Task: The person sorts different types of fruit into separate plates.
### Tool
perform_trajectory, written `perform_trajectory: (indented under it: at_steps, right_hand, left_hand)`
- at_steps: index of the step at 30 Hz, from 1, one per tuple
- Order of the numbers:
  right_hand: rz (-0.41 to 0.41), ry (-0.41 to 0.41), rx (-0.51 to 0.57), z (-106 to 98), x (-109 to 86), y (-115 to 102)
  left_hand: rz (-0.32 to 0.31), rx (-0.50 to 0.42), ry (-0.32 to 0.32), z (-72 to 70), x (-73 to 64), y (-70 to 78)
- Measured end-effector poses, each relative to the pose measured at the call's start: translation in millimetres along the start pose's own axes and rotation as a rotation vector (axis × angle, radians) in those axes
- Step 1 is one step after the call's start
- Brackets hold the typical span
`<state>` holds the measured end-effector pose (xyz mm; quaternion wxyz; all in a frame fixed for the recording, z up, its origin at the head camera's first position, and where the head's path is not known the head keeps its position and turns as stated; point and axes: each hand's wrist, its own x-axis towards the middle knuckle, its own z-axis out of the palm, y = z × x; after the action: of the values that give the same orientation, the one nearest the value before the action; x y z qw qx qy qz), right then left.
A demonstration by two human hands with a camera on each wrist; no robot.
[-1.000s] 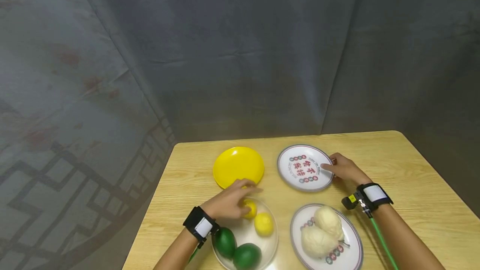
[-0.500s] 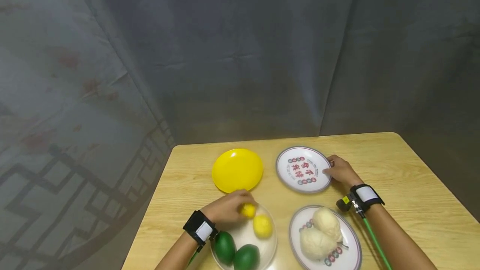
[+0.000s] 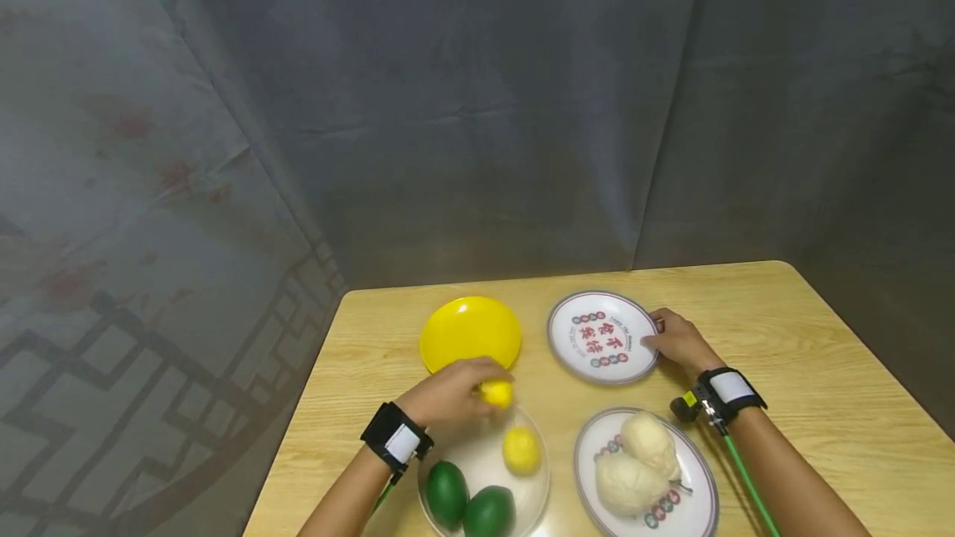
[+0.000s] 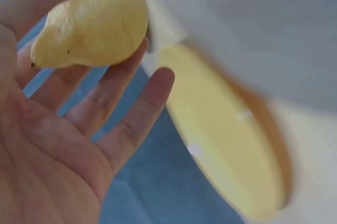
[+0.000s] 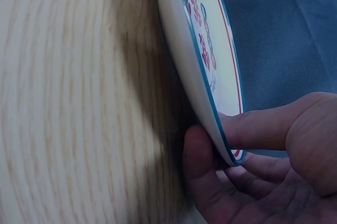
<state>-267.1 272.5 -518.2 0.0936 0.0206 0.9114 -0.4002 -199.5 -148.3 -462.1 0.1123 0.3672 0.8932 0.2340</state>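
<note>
Pinching lemon in left hand at far edge of bowl | gripping right rim of far-right plate with right hand | may drop lemon through slack pinch, tip plate through lopsided pull

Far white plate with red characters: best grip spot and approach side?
I'd take the right rim of the far white plate from the right, thumb on top, fingers underneath. It's thin, flares up and stands clear of the table, leaving finger room; the right hand pinches it that way. The near side looks tighter, with the other printed plate close.
</note>
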Motion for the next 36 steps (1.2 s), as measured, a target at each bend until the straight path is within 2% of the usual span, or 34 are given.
perform_trajectory:
  at_steps: [2, 5, 10, 14, 19, 22, 25, 29, 36]
  right_hand:
    - [-0.001, 0.006, 0.0, -1.8, -1.4, 0.4]
    - [0.007, 0.005, 0.018, -2.6, -3.0, 2.0]
    - [0.03, 0.007, 0.079, 5.1, -5.4, 9.5]
    - [0.036, 0.011, 0.093, 9.7, -7.1, 11.7]
    - [0.014, 0.017, 0.049, 6.7, -8.5, 8.4]
    - [-0.011, 0.012, 0.034, 8.0, -5.9, 6.6]
    - [-0.013, 0.005, 0.043, 12.1, -3.4, 5.9]
    - [-0.007, 0.002, 0.051, 16.8, -2.8, 4.6]
    - [-0.016, 0.013, 0.03, 15.6, -3.5, 2.4]
  left_hand:
    - [0.003, 0.013, 0.023, -13.2, 14.6, 5.8]
    - [-0.01, 0.04, 0.049, -32.3, 44.0, 15.1]
    - [0.015, 0.052, 0.074, -48.7, 101.9, 26.6]
    - [0.024, 0.066, 0.059, -46.4, 145.9, 34.0]
    - [0.009, 0.058, 0.036, -25.9, 191.3, 37.3]
    - [-0.028, 0.044, 0.023, -9.7, 205.5, 32.5]
    - [-0.062, 0.056, 0.006, 5.0, 213.3, 25.4]
    - [-0.096, 0.075, 0.0, 18.5, 217.4, 17.0]
    - [-0.153, 0.051, -0.002, 30.9, 220.5, 6.6]
